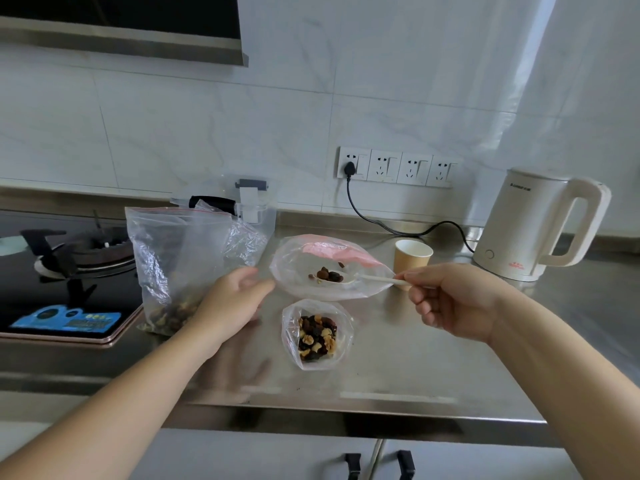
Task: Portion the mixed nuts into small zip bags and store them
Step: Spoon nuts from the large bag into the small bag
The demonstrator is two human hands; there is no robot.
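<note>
On the brushed steel counter (433, 358), near its front edge, one small clear zip bag (317, 336) lies with nuts and raisins inside. Behind it the left hand (232, 299) pinches a second crinkly bag (330, 268) open, while the right hand (453, 301) grips a white spoon (367, 278) of nuts inside it. One big limp bag (173, 265) slumps by the stove edge; bare steel stretches rightward.
</note>
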